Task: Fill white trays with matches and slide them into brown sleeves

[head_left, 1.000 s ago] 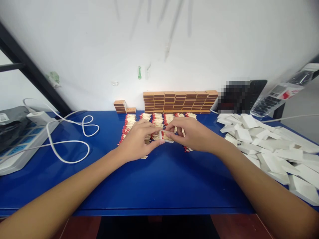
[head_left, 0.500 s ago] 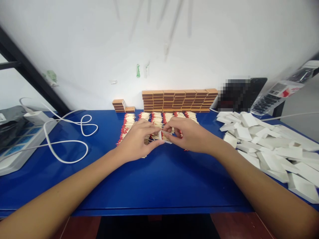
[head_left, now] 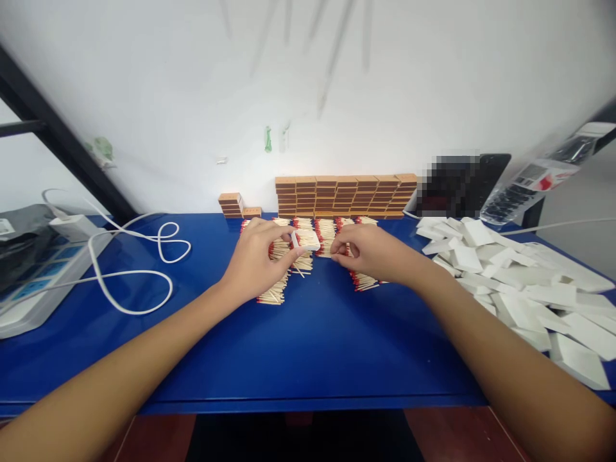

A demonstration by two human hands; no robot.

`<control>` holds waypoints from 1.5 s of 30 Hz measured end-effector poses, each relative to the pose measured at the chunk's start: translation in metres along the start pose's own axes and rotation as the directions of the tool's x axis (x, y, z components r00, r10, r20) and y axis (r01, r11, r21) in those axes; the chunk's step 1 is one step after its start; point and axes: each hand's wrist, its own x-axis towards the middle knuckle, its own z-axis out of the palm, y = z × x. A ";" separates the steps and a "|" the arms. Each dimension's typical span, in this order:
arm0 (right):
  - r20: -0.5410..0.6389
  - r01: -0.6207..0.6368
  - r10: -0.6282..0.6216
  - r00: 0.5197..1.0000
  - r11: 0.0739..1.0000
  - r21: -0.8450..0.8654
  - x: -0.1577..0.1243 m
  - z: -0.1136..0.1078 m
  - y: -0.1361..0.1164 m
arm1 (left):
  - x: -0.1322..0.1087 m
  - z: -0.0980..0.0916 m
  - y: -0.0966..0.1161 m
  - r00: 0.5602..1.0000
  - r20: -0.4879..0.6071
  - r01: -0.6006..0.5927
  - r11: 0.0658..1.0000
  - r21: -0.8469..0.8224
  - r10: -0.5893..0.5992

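Many matches (head_left: 273,294) on blue table (head_left: 308,346), white wall (head_left: 337,83)

Just beyond the left hand (head_left: 255,260), brown matchboxes (head_left: 344,196) stand stacked against the wall (head_left: 385,96). Well to its left a white cable (head_left: 132,312) loops beside a power strip (head_left: 45,276). Right of the right hand (head_left: 370,253) lies a heap of white cardboard pieces (head_left: 520,289).
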 end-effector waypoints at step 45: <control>0.205 -0.104 0.093 0.974 0.994 0.043 0.000 0.003 -0.012 | -0.001 0.002 -0.005 0.999 0.027 -0.022 0.999 0.041 0.021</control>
